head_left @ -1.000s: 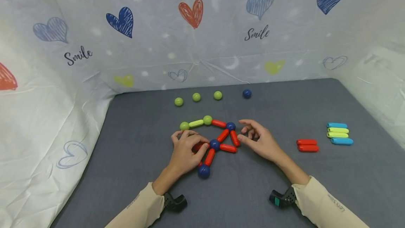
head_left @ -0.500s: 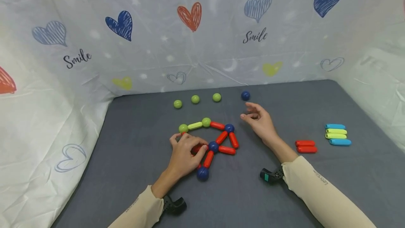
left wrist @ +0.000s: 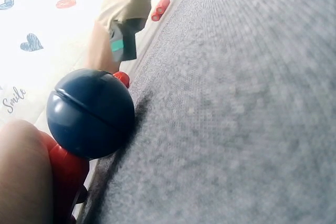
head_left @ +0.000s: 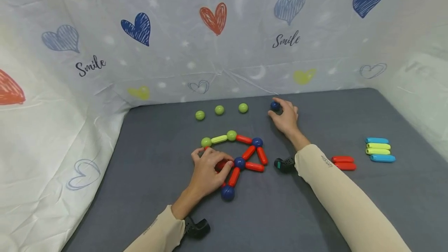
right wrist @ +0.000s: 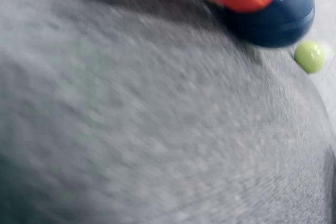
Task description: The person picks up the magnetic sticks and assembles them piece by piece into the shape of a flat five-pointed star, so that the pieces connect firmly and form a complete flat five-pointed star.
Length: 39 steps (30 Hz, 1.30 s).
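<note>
In the head view my left hand pinches a red rod of the ball-and-rod shape, just left of its middle blue ball; its fingers partly hide the rods there. At the back, my right hand has thumb and forefinger on either side of a loose blue ball, and contact cannot be made out. The lower blue ball shows large in the left wrist view. Two red rods end unattached at the shape's right, below the upper right blue ball.
Three loose green balls lie in a row along the back of the grey table. Right of my right forearm are two red rods, and farther right blue rods with yellow-green rods. A printed white cloth hangs behind.
My right hand has moved from beside the shape's right side back to the loose blue ball. The left hand keeps its grip in about the same place.
</note>
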Tool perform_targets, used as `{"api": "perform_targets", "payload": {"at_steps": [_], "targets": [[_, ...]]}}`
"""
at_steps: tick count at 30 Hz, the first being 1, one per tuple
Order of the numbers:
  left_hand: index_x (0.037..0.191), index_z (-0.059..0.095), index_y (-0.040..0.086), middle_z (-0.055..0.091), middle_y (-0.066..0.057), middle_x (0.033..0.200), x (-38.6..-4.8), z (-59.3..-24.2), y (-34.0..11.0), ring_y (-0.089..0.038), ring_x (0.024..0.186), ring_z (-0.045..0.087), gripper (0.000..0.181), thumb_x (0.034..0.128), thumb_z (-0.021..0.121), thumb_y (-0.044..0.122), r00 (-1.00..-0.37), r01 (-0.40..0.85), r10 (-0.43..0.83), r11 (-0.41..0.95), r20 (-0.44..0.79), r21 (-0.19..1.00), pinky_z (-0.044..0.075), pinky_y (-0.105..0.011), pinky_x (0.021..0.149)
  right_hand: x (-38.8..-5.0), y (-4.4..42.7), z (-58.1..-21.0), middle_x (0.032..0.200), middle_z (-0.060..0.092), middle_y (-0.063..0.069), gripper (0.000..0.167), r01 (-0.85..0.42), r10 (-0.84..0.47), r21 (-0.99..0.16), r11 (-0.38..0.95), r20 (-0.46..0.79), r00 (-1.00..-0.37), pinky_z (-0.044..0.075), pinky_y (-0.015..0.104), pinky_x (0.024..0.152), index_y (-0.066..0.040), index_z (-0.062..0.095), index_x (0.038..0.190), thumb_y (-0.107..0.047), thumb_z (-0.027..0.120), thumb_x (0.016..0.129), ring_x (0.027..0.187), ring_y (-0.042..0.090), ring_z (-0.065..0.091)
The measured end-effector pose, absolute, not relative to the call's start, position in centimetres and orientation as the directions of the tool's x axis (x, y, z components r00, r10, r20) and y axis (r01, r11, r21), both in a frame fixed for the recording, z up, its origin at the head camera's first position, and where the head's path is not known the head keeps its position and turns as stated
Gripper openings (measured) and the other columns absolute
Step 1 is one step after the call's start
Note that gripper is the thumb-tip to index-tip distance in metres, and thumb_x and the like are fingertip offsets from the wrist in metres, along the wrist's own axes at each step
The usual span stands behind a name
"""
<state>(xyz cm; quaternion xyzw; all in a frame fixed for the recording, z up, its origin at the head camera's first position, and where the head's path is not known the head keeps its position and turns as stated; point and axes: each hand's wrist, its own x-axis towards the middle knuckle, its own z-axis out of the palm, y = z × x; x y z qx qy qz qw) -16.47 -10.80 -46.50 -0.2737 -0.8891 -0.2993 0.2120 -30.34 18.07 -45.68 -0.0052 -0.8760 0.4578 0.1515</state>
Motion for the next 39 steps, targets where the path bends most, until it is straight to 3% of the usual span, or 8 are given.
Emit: {"api": "perform_targets", "payload": {"at_steps": [5,11,23,39], "targets": [[0.093,0.077,0.026,0.074,0.01,0.089,-16.6,-46.4,-10.5,-0.011,0.086,0.053,0.007,0.094,0.069,0.026,-0.761,0.61,0.352,0.676,0.545,0.414,0.019,-0.067,0.105,-30.3,19.0,-45.5,0.131,0.062,0.02,0.04,-0.144,0.058,-0.781,0.607,0.225,-0.973,0.021,0.052,0.097,-0.013,0.062,0.138,-0.018,0.067,0.099,0.095,0.031,0.048],[0.087,0.076,0.024,0.074,0.01,0.085,-16.8,-46.3,-10.3,-0.013,0.086,0.05,0.009,0.092,0.069,0.024,-0.772,0.575,0.307,0.712,0.557,0.404,0.017,-0.071,0.104,-29.2,19.8,-45.5,0.128,0.066,0.017,0.041,-0.178,-0.037,-0.772,0.611,0.197,-0.98,0.016,0.045,0.087,-0.016,0.065,0.135,-0.026,0.072,0.096,0.078,0.022,0.046],[0.086,0.076,0.024,0.074,0.009,0.084,-16.6,-46.1,-10.2,-0.015,0.091,0.05,0.009,0.0921,0.07,0.023,-0.847,0.481,0.231,0.717,0.479,0.504,0.014,-0.068,0.106,-26.0,20.5,-45.5,0.11,0.068,0.01,0.039,-0.228,-0.183,-0.777,0.587,0.147,-0.972,0.016,0.05,0.096,-0.015,0.069,0.127,-0.03,0.078,0.091,0.074,0.024,0.045],[0.082,0.075,0.022,0.072,0.008,0.078,-16.5,-46.1,-10.5,-0.018,0.094,0.052,0.011,0.0921,0.072,0.027,-0.884,0.395,0.161,0.761,0.44,0.514,0.015,-0.067,0.107,-21.4,20.0,-46.4,0.099,0.069,0.001,0.034,-0.339,-0.227,-0.748,0.571,0.253,-0.94,0.019,0.038,0.08,-0.022,0.074,0.119,-0.032,0.081,0.088,0.076,0.016,0.045]]}}
